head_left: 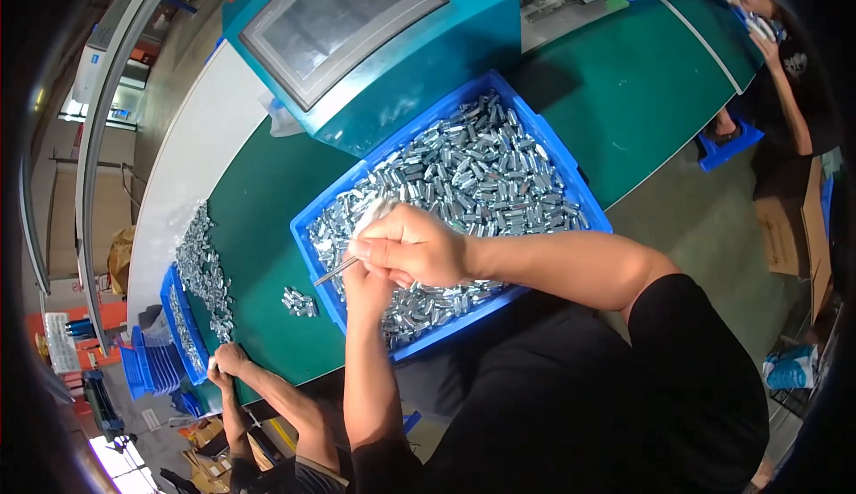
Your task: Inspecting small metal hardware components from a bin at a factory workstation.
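Both my hands meet over the near left part of a blue bin (546, 291) filled with small shiny metal hexagonal pieces (473, 168). My right hand (417, 246) is closed, thumb pressed forward, on a thin metal rod (335, 271) that sticks out to the left over the bin's rim. Behind and below it is my left hand (367, 287), its fingers bent up and mostly covered by the right one. White material (373, 216) shows at the fingertips; whether it is finger covers or cloth I cannot tell. What the left fingers hold is hidden.
A teal machine with a grey screen (343, 21) stands behind the bin. Loose metal pieces (299, 302) lie left of it on the green tabletop (259, 226), with a larger heap (205, 267) farther left. A co-worker's hands (227, 360) are at lower left, another's (758, 17) at far right.
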`<state>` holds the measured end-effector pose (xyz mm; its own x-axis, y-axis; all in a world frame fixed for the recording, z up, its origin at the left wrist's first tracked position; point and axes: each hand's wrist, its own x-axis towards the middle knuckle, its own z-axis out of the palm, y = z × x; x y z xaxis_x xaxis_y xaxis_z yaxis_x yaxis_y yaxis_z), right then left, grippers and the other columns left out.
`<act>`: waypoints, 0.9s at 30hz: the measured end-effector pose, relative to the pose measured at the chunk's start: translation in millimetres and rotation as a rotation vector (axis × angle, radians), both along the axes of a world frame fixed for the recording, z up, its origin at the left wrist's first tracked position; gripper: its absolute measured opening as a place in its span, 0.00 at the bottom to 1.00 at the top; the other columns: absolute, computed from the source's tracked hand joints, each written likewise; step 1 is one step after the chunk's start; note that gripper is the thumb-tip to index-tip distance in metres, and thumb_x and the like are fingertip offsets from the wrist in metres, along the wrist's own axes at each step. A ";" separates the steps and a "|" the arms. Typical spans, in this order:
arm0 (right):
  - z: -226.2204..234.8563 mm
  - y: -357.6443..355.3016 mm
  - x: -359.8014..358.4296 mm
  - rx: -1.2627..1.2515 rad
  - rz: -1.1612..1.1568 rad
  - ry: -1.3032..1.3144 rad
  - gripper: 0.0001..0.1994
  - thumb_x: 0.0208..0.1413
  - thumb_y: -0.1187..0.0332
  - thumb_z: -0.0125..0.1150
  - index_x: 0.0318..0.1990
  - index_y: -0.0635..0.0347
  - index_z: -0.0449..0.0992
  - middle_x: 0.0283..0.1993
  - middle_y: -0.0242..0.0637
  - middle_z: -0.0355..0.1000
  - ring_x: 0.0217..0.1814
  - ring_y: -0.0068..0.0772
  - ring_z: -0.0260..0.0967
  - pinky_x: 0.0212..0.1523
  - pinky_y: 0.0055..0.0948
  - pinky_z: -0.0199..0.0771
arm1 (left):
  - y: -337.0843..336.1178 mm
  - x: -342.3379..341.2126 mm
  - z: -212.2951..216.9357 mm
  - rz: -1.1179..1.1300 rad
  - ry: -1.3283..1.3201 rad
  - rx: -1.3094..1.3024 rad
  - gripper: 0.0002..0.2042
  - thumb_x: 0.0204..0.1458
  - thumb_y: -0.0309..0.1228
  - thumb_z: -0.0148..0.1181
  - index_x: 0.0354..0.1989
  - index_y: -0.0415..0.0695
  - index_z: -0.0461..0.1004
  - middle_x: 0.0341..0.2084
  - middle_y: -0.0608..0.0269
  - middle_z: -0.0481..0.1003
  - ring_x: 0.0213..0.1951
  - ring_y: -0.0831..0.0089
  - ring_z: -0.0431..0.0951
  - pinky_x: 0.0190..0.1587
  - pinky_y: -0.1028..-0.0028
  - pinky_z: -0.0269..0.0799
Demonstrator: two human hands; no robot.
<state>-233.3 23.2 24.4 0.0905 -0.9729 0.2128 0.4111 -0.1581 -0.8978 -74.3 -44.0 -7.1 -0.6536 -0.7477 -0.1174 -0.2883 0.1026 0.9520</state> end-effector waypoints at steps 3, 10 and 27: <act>1.2 0.1 10.8 -0.063 0.017 0.034 0.20 0.66 0.64 0.48 0.20 0.62 0.68 0.18 0.33 0.67 0.19 0.18 0.63 0.22 0.24 0.62 | 3.9 34.2 -4.6 0.117 0.007 0.091 0.19 0.59 0.26 0.55 0.58 0.34 0.67 0.43 0.55 0.77 0.44 0.71 0.77 0.44 0.76 0.73; -5.2 -1.2 18.3 0.009 0.093 0.133 0.18 0.65 0.63 0.49 0.24 0.62 0.71 0.20 0.27 0.66 0.19 0.15 0.61 0.21 0.21 0.62 | 11.0 102.6 -0.8 0.406 0.151 -0.219 0.15 0.58 0.21 0.56 0.53 0.33 0.71 0.46 0.54 0.76 0.47 0.70 0.76 0.51 0.72 0.72; -11.2 -6.6 28.2 0.117 0.116 0.113 0.20 0.66 0.58 0.48 0.23 0.60 0.70 0.19 0.27 0.65 0.19 0.16 0.60 0.23 0.21 0.65 | -47.8 229.2 -39.0 0.471 -0.577 -0.894 0.12 0.51 0.24 0.65 0.43 0.37 0.75 0.39 0.55 0.77 0.38 0.68 0.77 0.41 0.71 0.73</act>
